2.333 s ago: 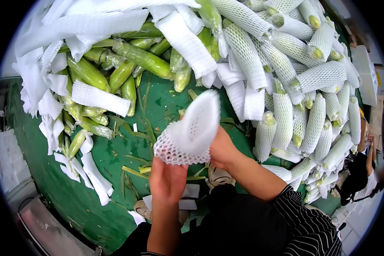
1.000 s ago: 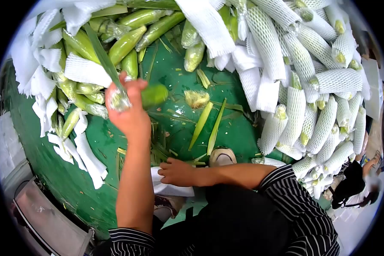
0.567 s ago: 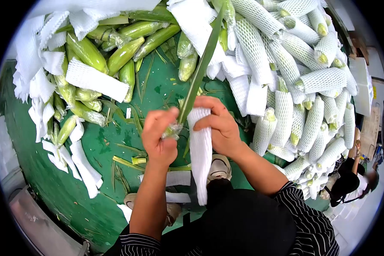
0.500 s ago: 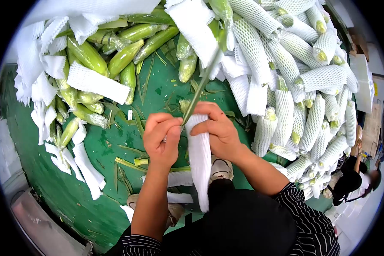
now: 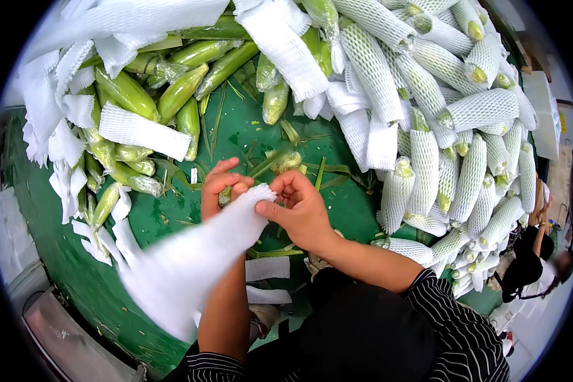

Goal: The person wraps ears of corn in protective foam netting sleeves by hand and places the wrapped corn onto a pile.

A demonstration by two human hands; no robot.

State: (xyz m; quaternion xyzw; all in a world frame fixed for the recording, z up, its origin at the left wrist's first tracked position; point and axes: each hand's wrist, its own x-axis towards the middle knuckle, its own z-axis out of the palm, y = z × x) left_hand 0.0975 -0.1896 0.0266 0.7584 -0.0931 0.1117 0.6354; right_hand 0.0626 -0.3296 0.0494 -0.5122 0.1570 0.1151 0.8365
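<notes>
My right hand (image 5: pixel 299 210) pinches the upper end of a white foam net sleeve (image 5: pixel 194 258), which swings out blurred to the lower left, across my left forearm. Beside that end, my left hand (image 5: pixel 223 188) is raised with its fingers curled around the plastic-wrapped end of a green corn cob, mostly hidden behind the sleeve. A green leaf (image 5: pixel 264 167) sticks out near the fingers, up and to the right. Just beyond the hands, a tuft of corn silk (image 5: pixel 285 162) lies on the green surface.
Green wrapped corn cobs (image 5: pixel 127 94) and loose white sleeves (image 5: pixel 143 130) are heaped at the upper left. Cobs in foam nets (image 5: pixel 423 172) are piled on the right. Leaf scraps litter the green floor (image 5: pixel 153 216). Another person (image 5: pixel 531 264) is at the far right.
The sleeve hung straight down beside my right hand; now it is swung to the lower left, in front of my left wrist. The leaf has tipped lower.
</notes>
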